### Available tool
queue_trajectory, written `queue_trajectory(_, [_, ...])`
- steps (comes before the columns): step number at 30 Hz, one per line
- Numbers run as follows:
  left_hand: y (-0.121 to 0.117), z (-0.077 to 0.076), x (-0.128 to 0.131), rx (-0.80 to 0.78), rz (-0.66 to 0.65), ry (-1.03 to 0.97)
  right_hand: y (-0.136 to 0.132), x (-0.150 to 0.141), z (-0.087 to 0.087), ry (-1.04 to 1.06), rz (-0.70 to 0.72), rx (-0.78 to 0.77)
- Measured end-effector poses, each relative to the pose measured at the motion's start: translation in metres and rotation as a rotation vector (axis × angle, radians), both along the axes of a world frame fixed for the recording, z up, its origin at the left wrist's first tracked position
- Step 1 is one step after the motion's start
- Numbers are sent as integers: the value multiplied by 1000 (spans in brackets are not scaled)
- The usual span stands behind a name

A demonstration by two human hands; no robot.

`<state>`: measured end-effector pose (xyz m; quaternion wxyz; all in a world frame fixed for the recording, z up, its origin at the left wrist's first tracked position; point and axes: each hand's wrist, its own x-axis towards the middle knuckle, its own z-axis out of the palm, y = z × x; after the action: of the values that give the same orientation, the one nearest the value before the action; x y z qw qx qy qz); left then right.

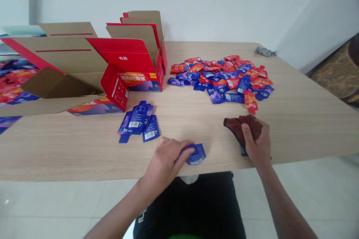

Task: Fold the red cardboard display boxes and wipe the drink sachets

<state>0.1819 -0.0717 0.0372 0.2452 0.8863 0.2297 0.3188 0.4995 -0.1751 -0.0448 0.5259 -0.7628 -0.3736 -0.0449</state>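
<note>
Blue sachet (199, 155) is at the near edge of the table (84, 149), roughly mid-scene, left end pinched in the person's left hand (168, 157). Thumb and fingers are closed on it, palm down; can't tell whether the sachet touches the tabletop. Right hand (258, 140) is to the right, also near the edge, partly closed with fingers curled over a bunched brown cloth (238, 125) with dark edging, thumb on the near side. Cloth lies on the table, well apart from the held sachet.

Just left and slightly farther: a small group of blue sachets (138, 119), overlapping, white barcode labels showing on some. Beyond the hands, right of centre: a loose heap of red and blue sachets (221, 74) spread on the table, one red sachet (250, 101) sticking out at its near right side.

Left side: a red box (117, 89), flaps open, printed side facing near; just behind and right of it, more red boxes (140, 80) stand in a row, flaps up. Far left: more red and blue sachets (17, 82), partly hidden by the open box. Far right corner of the table: a crumpled grey item (265, 51), too small to identify. White wall (210, 3) behind.
</note>
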Motion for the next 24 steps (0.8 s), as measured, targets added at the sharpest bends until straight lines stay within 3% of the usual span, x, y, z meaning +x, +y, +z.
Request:
queue_trajectory(3, [29, -4, 20, -172, 80, 118, 0, 1, -2, 4, -8, 0])
queue_trajectory(6, [50, -19, 39, -99, 82, 333, 0, 1, -2, 23, -7, -8])
queue_trajectory(9, [52, -31, 49, 3, 136, 402, 0, 0, 0, 28, -3, -16])
queue_trajectory(13, [19, -35, 40, 148, 169, 383, 0, 0, 1, 17, -15, -26])
queue_trajectory(19, [-49, -51, 1, 258, -16, 359, 4, -11, 16, -29, 22, -62])
queue_trajectory(22, [-65, -60, -14, 329, -70, 310, 11, -34, 36, -123, 154, -40])
queue_trajectory(24, [-68, -63, -20, 378, -114, 302, 19, -57, 48, -227, 354, -45])
